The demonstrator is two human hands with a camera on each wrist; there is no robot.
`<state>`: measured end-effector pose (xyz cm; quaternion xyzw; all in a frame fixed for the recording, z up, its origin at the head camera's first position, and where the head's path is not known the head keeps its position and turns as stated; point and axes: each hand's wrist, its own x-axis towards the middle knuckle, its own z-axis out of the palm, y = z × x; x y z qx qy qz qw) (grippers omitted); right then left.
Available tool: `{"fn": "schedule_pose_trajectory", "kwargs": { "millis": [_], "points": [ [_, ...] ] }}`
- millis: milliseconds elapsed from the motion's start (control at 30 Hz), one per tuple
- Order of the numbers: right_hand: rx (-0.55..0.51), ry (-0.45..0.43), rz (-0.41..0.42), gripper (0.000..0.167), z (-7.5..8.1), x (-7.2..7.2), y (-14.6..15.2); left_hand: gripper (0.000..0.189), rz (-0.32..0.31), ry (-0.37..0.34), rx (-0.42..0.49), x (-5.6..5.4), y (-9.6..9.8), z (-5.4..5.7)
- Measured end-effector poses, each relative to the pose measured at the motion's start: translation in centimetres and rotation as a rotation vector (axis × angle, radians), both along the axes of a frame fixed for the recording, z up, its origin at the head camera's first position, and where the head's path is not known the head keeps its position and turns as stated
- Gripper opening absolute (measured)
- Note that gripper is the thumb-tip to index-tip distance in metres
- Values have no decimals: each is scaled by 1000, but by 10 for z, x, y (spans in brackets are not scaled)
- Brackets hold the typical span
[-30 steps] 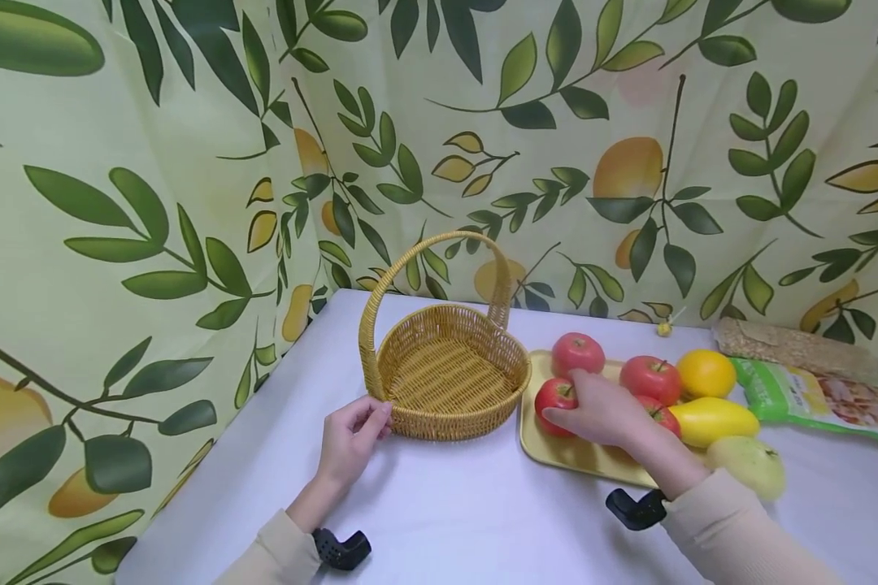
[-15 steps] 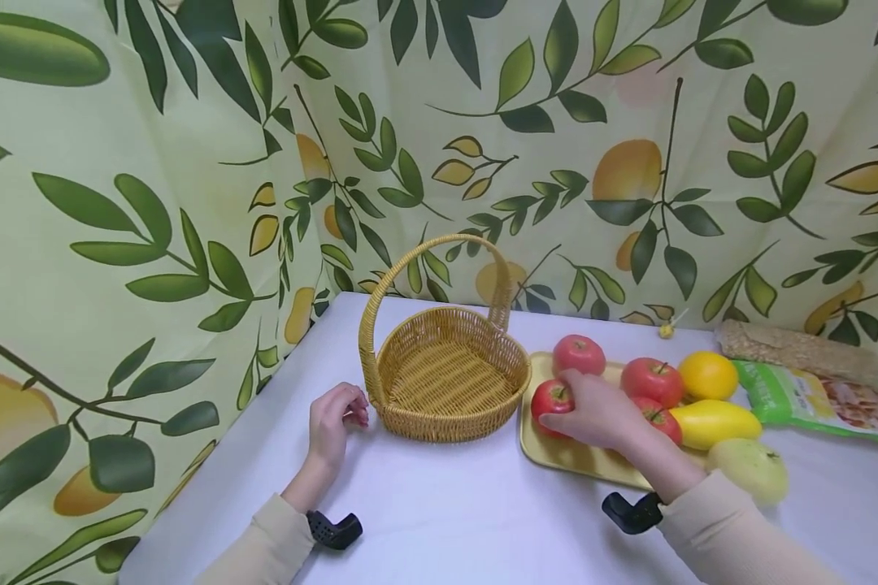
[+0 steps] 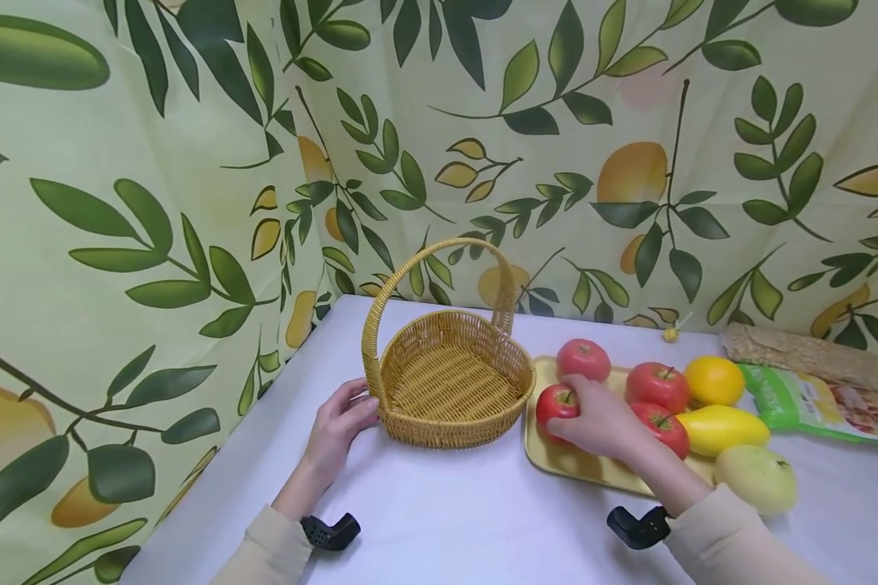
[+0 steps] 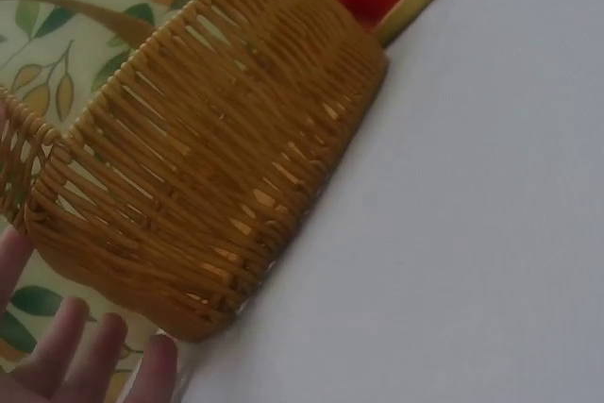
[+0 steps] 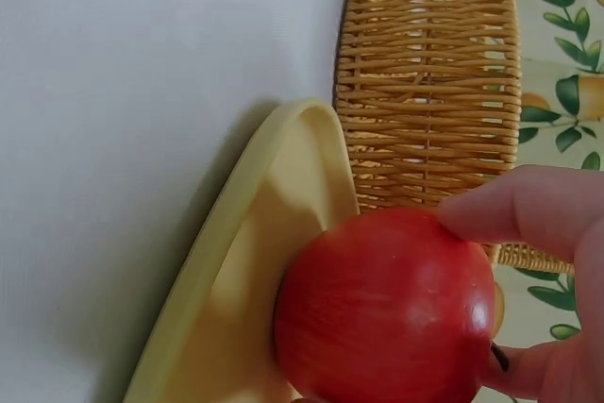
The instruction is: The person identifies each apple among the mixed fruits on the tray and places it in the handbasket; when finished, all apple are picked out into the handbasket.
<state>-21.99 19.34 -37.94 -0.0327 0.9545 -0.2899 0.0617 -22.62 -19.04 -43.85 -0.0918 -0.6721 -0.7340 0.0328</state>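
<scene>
My right hand (image 3: 596, 418) grips a red apple (image 3: 554, 410) at the left end of a yellow tray (image 3: 581, 470). In the right wrist view the thumb and a finger lie against the apple (image 5: 382, 304), whose stem shows between them. My left hand (image 3: 334, 426) is at the left side of a round wicker basket (image 3: 454, 435) with a tall handle. In the left wrist view its fingers (image 4: 104, 351) are spread, fingertips right at the basket wall (image 4: 222, 167). Nothing lies inside the basket.
Several more red apples (image 3: 657, 387), an orange (image 3: 714, 380) and a yellow mango-shaped fruit (image 3: 728, 431) are at the tray. A pale green round fruit (image 3: 756, 479) sits at its front right. Packaged food bags (image 3: 834, 402) lie at the far right, before a leaf-patterned cloth wall (image 3: 556, 154).
My left hand has let go of the basket's front left rim, drawn back to the left, then opened its fingers beside the basket. My right hand has stayed on the apple.
</scene>
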Motion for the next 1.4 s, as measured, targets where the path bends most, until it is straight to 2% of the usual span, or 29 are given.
{"fn": "schedule_pose_trajectory", "kwargs": {
  "millis": [167, 500, 800, 1000, 1167, 1400],
  "points": [
    [-27, -8, 2, 86, 0, -1, 1, 46, -83, -39, 73, -2, -1, -3],
    [-123, -77, -72, 95, 0, -3, -1, 55, -156, -92, 104, -4, -4, -2],
    [-175, -120, -133, 98, -9, -1, -4, 54, -156, -95, 113, -6, -2, -5],
    [-184, -109, -150, 103, -13, 0, -3, 52, -160, -110, 103, -5, -1, -7],
    [-171, -80, -131, 105, -7, 3, 1, 51, -164, -116, 91, -5, -2, -6],
    [-159, -84, -145, 111, 13, 1, 4, 50, -174, -129, 79, -8, -4, -6]
  ]
}}
